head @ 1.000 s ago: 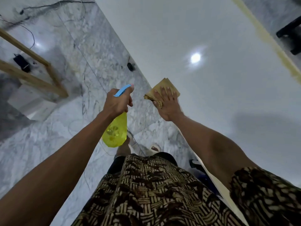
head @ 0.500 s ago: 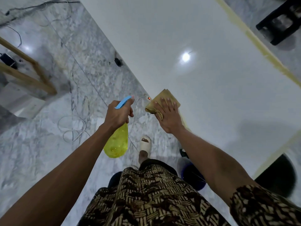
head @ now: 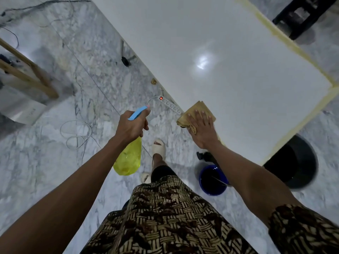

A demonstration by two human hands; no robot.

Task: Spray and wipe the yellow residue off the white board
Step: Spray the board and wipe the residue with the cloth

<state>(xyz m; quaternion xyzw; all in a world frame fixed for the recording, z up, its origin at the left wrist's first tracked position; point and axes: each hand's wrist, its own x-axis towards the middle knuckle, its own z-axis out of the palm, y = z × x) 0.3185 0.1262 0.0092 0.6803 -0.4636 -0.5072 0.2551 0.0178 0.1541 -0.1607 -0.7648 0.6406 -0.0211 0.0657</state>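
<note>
Both hands moved toward six o'clock along the white board (head: 229,74): right hand (head: 202,131) spread flat pressing the cloth (head: 197,111) on its near edge, left hand (head: 131,126) gripping the spray bottle (head: 129,160); yellow residue (head: 273,32) remains at two o'clock

Cloth (head: 197,112) on board (head: 220,61), bottle (head: 128,160) left.

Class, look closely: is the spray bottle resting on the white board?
No: the left hand holds the yellow spray bottle over the marble floor, beside the white board.
</note>
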